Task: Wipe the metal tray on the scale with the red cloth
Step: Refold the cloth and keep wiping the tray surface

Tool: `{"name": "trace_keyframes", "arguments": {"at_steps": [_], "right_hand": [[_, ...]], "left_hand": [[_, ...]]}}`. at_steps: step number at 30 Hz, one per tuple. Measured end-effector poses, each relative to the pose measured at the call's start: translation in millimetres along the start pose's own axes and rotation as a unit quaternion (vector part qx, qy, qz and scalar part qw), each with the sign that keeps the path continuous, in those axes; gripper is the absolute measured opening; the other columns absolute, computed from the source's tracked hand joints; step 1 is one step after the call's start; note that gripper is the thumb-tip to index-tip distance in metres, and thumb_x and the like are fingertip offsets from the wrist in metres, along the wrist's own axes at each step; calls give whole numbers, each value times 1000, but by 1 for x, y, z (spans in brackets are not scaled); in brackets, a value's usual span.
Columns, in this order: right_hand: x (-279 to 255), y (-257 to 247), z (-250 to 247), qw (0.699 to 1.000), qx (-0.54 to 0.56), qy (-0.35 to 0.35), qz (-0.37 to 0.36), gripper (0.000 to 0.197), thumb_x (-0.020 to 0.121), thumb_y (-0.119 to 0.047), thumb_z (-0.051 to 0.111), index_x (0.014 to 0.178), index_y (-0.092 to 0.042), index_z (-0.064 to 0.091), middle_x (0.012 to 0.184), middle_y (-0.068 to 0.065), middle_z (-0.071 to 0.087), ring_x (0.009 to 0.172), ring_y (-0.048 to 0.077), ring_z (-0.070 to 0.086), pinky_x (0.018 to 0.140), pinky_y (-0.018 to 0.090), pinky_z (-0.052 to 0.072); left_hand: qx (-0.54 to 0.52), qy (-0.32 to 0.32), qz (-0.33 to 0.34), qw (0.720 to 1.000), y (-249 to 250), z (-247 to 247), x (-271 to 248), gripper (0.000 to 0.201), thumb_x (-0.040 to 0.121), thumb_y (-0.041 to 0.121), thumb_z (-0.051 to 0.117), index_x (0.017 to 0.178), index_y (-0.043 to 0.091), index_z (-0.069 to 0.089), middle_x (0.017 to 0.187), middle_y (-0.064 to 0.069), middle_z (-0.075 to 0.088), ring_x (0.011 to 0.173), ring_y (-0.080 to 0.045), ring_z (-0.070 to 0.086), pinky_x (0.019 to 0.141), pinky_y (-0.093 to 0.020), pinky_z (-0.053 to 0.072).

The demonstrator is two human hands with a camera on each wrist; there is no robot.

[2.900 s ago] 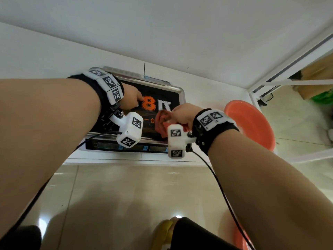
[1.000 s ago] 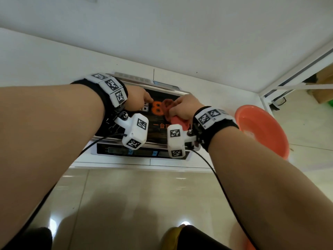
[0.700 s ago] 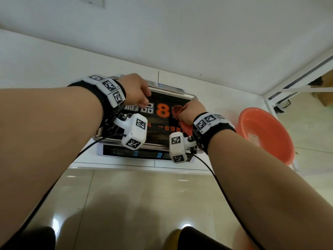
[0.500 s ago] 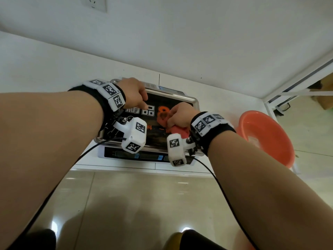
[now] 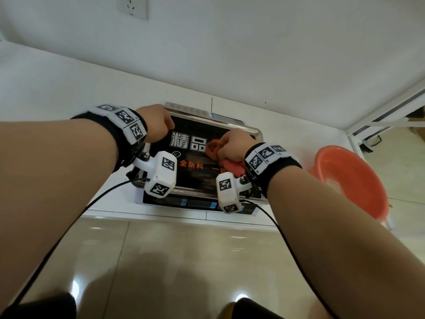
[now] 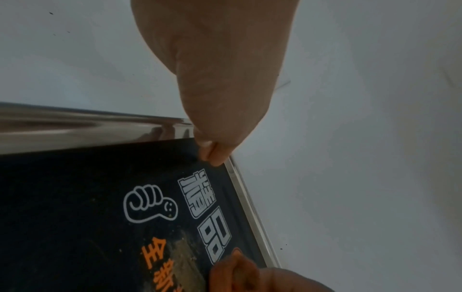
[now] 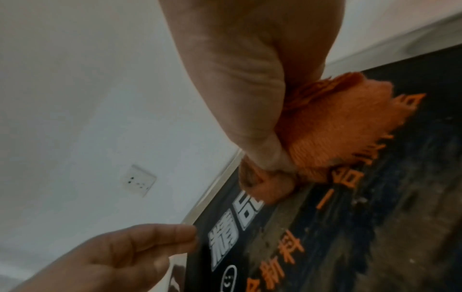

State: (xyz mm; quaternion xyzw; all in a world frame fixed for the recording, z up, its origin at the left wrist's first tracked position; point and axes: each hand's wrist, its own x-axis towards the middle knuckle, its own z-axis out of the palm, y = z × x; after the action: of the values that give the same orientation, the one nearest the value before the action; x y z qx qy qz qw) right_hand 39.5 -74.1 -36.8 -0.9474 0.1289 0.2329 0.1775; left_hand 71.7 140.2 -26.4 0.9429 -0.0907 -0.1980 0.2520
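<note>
The metal tray sits on a scale, and its floor is a black surface with white and orange print. My left hand is at the tray's far left corner, where its thumb and fingertips pinch the edge. My right hand grips the bunched red cloth and presses it on the black surface at the far right of the middle. The right wrist view shows the cloth under the fist and dusty smears on the surface near it.
The scale stands on a white ledge against a white wall with a socket. An orange plastic basin stands to the right of the scale. Glossy floor tiles lie below the ledge.
The right hand has rubbed the cloth back and forth across the tray and now sits further right. The left hand went from the tray's middle to its far left corner.
</note>
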Motion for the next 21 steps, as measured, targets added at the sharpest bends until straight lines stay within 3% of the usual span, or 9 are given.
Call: {"name": "trace_keyframes", "arguments": {"at_steps": [2, 5, 7, 12, 15, 19, 21], "right_hand": [[-1, -7, -2, 998, 10, -61, -5, 21, 74, -13, 78, 94, -20, 77, 86, 1, 72, 78, 18, 67, 64, 27, 57], [4, -9, -12, 997, 48, -55, 14, 25, 65, -18, 81, 87, -29, 76, 91, 2, 75, 83, 23, 73, 78, 40, 62], [9, -8, -17, 994, 89, -46, 32, 25, 66, -16, 79, 89, -24, 77, 96, 8, 76, 91, 30, 74, 84, 50, 61], [22, 3, -16, 994, 87, -22, 59, 30, 74, -17, 72, 104, -16, 75, 105, 10, 74, 94, 27, 72, 90, 45, 59], [37, 7, -12, 993, 93, 15, 74, 26, 73, -14, 70, 99, -11, 75, 98, 12, 75, 90, 28, 73, 86, 46, 60], [103, 41, 9, 991, 119, 43, 45, 30, 63, -20, 68, 92, -23, 76, 97, 7, 77, 90, 26, 74, 79, 43, 62], [90, 24, 12, 992, 116, 47, 27, 24, 66, -18, 66, 87, -24, 76, 93, 8, 77, 93, 31, 74, 79, 45, 62]], "left_hand": [[-15, -1, 9, 1000, -3, 2, 1, 42, 88, -2, 45, 122, 15, 65, 130, -4, 62, 121, -22, 56, 106, -35, 43], [-35, -8, 23, 999, -6, 4, 3, 33, 90, 4, 52, 116, 16, 68, 122, -3, 66, 114, -20, 61, 103, -35, 46], [-47, -10, 29, 998, -6, 3, 3, 30, 87, 5, 58, 112, 17, 69, 115, -3, 69, 108, -20, 63, 98, -32, 49], [-44, -25, 31, 998, -11, 0, 3, 27, 82, 6, 65, 105, 17, 72, 93, -1, 68, 97, -18, 64, 89, -26, 48], [-30, -16, 30, 999, -16, 0, 3, 24, 83, 9, 65, 104, 19, 73, 94, 0, 66, 91, -14, 59, 86, -23, 45], [-31, -14, 16, 999, -20, -1, 2, 26, 84, 9, 66, 108, 15, 73, 104, -3, 70, 97, -17, 63, 87, -25, 47], [-32, -12, 11, 999, -21, -1, 2, 26, 85, 10, 65, 109, 15, 72, 107, -5, 71, 100, -21, 65, 89, -28, 50]]}}
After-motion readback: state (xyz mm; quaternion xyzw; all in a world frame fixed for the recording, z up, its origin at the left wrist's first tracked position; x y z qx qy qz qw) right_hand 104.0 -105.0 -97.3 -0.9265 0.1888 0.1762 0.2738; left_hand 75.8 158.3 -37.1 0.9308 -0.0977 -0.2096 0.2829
